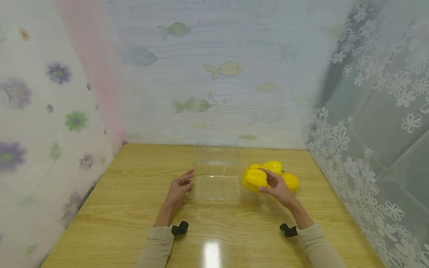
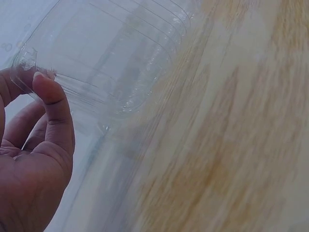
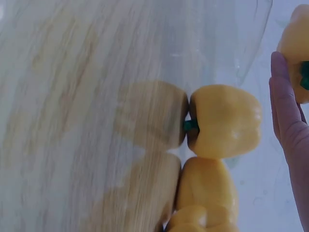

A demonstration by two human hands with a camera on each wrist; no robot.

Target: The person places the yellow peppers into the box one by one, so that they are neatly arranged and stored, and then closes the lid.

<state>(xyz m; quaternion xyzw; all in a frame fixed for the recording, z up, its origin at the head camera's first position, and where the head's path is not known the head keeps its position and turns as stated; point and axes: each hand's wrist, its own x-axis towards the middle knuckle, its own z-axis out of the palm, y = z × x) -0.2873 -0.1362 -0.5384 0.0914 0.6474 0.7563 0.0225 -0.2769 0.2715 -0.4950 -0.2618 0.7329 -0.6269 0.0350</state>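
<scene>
A clear plastic clamshell container [image 1: 218, 187] stands on the table with its lid tilted back toward the wall. My left hand [image 1: 181, 186] is at its left side; in the left wrist view the thumb and a finger pinch the container's edge [image 2: 30, 63]. Right of the container, my right hand [image 1: 276, 189] grips a yellow bell pepper [image 1: 255, 179] between thumb and fingers. That pepper [image 3: 295, 41], with its green stem, appears at the edge of the right wrist view. Behind and beside the right hand lie more yellow peppers [image 1: 291, 182], one with its green stem showing [image 3: 227, 121].
The wooden table [image 1: 134, 208] reaches back to a fish-patterned curtain [image 1: 218, 89]. Flowered curtains hang along the left [image 1: 60, 149] and right [image 1: 375, 141] sides. A dark wrist-worn device [image 1: 180, 227] sits at the left cuff, another [image 1: 288, 230] at the right.
</scene>
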